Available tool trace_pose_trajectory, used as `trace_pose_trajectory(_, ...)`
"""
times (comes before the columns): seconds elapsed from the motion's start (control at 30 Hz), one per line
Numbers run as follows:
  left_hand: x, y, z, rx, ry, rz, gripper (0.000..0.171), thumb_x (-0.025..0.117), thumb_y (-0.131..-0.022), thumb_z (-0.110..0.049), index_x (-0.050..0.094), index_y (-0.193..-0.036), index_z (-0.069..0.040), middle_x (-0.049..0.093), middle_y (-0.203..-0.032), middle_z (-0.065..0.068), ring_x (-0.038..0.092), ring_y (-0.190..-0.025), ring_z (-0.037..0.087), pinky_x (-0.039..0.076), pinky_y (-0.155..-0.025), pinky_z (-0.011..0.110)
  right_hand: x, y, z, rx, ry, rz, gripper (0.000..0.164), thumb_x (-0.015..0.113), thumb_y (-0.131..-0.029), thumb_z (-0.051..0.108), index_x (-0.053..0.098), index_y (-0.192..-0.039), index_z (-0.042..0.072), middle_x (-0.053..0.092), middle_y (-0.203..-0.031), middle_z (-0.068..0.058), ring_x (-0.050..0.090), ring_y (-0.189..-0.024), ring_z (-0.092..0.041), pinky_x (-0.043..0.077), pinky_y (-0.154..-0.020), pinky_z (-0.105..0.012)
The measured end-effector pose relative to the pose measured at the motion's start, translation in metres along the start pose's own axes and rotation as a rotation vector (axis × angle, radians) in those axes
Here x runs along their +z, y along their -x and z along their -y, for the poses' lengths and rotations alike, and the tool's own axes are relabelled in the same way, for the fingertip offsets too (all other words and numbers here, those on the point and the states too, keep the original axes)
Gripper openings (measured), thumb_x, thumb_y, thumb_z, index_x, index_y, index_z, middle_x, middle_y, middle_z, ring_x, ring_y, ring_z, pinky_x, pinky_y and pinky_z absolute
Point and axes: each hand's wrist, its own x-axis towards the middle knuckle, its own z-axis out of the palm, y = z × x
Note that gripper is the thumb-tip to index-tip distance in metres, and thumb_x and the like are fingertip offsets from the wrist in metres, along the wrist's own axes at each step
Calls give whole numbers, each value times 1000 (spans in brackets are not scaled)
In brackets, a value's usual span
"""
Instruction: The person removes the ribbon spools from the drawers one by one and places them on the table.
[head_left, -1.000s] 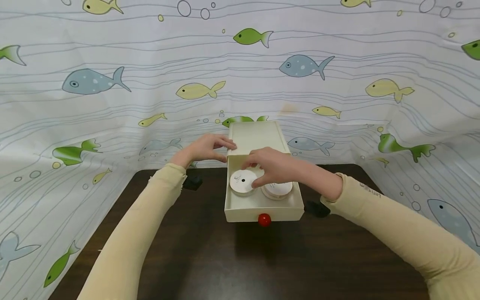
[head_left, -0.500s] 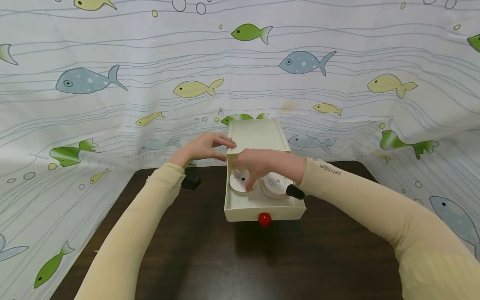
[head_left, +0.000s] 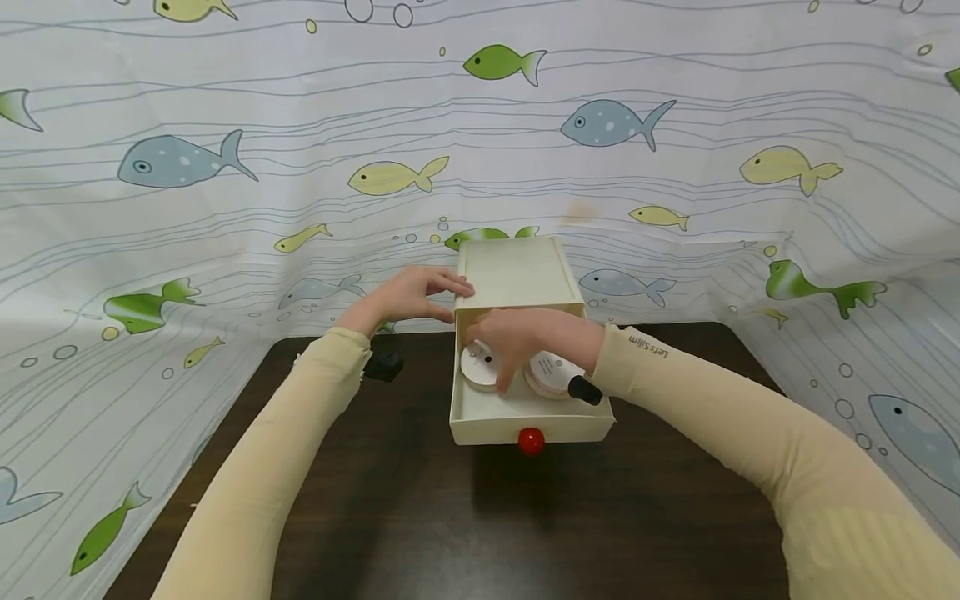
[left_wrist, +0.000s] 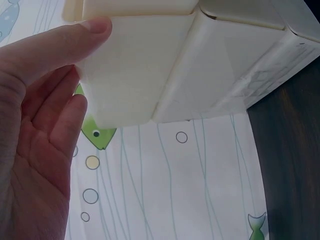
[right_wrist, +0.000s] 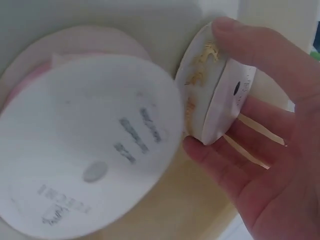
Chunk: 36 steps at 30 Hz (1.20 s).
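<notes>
A cream box (head_left: 517, 271) stands on the dark table with its drawer (head_left: 487, 431) pulled out toward me. Two round white ribbon spools lie in it. My right hand (head_left: 517, 337) reaches in over the drawer and grips the left spool (head_left: 476, 371), thumb on one rim and fingers on the other. Gold-patterned ribbon shows on this spool (right_wrist: 200, 95) in the right wrist view, where it stands tilted. Beside it lies a larger-looking spool (right_wrist: 90, 130) with pink between its discs. My left hand (head_left: 408, 292) holds the box's left corner, thumb and fingertips touching it.
A red round knob (head_left: 532, 442) sticks out from the drawer front. Around the box spreads a dark wood table (head_left: 375, 517). A white fish-print cloth (head_left: 300, 100) hangs behind and at both sides.
My right hand has moved left and down in the drawer, from above the spools onto the left one, uncovering more of the right spool. My left hand stays at the box corner.
</notes>
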Motion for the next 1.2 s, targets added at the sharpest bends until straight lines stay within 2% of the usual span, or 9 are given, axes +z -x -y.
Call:
trace_pose_trajectory(0.2, 0, 0, 1, 2, 39, 3, 47, 79, -84, -12, 67, -129, -12, 59, -143, 7, 46, -141, 26, 42, -116, 45, -10, 11, 0, -37, -18, 0, 80, 85, -75, 32, 47, -144, 18, 52, -144, -2, 48, -126, -21, 43, -114, -43)
trace_pose_trajectory(0.37, 1, 1, 4, 1, 79, 0, 46, 79, -84, -11, 68, -128, -11, 59, -142, 8, 45, -141, 26, 40, -116, 47, -24, 31, -2, -83, -96, -39, 77, 86, -74, 28, 50, -142, 24, 51, -145, 1, 46, -127, -21, 43, -111, -44)
trace_pose_trajectory(0.47, 1, 1, 5, -1, 72, 0, 46, 79, -83, -12, 68, -128, -12, 59, -142, 7, 47, -140, 26, 42, -115, 47, -31, 44, -7, -90, -141, -59, 77, 86, -74, 28, 50, -142, 26, 50, -147, 2, 45, -130, -21, 40, -113, -47)
trace_pose_trajectory(0.67, 1, -2, 5, -5, 25, -4, 47, 81, -82, -15, 69, -128, -15, 60, -141, 5, 50, -137, 25, 45, -112, 46, -41, 66, -24, -43, -176, -107, 76, 85, -75, 27, 51, -142, 26, 49, -148, 3, 48, -128, -24, 42, -111, -48)
trace_pose_trajectory(0.9, 3, -1, 5, -8, 79, -3, 45, 80, -82, -13, 70, -126, -14, 60, -141, 5, 51, -137, 25, 43, -115, 47, -46, 88, -46, -9, -168, -209, 75, 87, -74, 28, 53, -140, 22, 54, -138, -1, 51, -118, -25, 48, -102, -47)
trace_pose_trajectory(1.2, 2, -1, 7, 15, 76, -11, 45, 80, -82, -12, 69, -126, -13, 59, -141, 7, 49, -138, 26, 41, -116, 47, -52, 110, -76, 87, -155, -309, 73, 85, -74, 28, 52, -139, 23, 55, -130, -5, 54, -113, -26, 53, -90, -42)
